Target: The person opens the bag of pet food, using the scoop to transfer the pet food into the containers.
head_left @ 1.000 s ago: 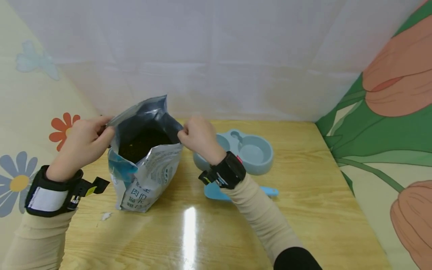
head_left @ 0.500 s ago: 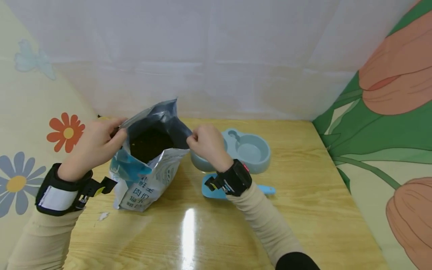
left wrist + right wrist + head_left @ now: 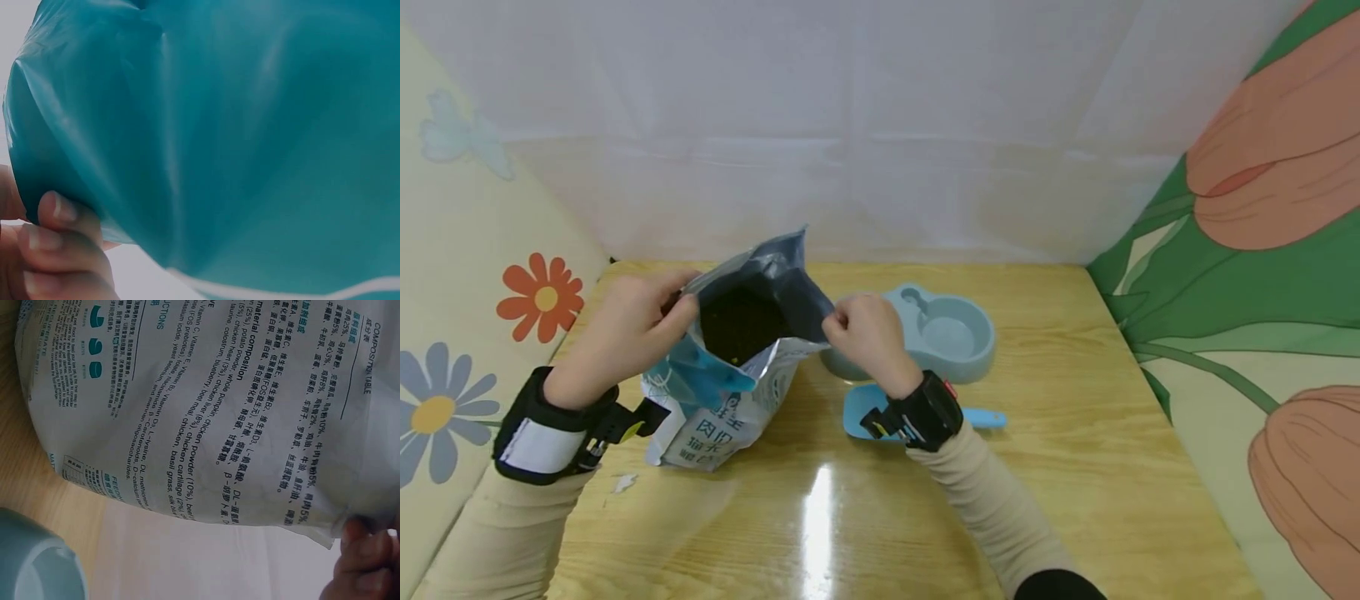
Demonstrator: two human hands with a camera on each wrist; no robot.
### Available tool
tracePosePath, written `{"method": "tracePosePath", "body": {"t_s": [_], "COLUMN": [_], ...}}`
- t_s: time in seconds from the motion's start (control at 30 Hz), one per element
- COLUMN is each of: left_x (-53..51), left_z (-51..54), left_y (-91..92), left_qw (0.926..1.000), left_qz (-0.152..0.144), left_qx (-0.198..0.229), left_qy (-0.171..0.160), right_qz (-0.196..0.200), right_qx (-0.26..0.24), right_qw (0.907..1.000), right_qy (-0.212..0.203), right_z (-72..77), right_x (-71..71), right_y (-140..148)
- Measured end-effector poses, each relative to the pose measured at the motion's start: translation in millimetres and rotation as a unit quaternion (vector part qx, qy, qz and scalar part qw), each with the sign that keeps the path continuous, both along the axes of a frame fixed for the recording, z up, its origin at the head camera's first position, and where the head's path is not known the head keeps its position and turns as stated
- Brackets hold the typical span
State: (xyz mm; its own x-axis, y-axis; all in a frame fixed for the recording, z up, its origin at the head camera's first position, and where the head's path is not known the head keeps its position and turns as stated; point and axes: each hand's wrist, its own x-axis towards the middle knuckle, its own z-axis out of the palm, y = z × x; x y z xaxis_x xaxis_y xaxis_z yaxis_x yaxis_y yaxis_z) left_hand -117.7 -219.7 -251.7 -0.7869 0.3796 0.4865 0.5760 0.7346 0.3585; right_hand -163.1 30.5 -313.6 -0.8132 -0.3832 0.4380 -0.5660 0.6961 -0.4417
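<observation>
An opened pet food bag [image 3: 730,417], silvery inside with white and blue outside, stands on the table with its mouth spread wide. Dark brown kibble [image 3: 741,325] shows within. My left hand [image 3: 628,333] pinches the left edge of the mouth between thumb and fingers; the left wrist view shows curled fingertips [image 3: 62,240] against the teal side. The right edge is pinched by my right hand [image 3: 872,337]. Beside that hand lies a blue-grey double pet bowl [image 3: 955,333], its left part mostly hidden. A blue scoop [image 3: 981,418] lies under my right wrist.
The wooden table [image 3: 1075,467] meets a white cloth wall [image 3: 865,167] at the back. Flower-patterned walls flank both sides. A small white mark [image 3: 625,482] is on the table left of the bag's base.
Both hands and the bag's mouth have shifted right and slightly down in the head view, and the mouth tilts more to the right. The bowl and scoop stay where they were on the table.
</observation>
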Motion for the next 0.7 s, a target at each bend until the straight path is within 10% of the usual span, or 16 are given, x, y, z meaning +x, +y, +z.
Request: {"method": "tracePosePath", "body": {"t_s": [0.7], "left_x": [-0.4], "left_z": [-0.3], "left_y": [5.4], "left_qw": [0.9995], "left_qz": [-0.019], "left_qx": [-0.001], "left_qy": [-0.025], "right_qz": [0.022], "right_qx": [-0.045], "right_qw": [0.9982], "right_qy": [0.035], "right_z": [-13.2], "right_x": [6.2], "right_y": [2.9]}}
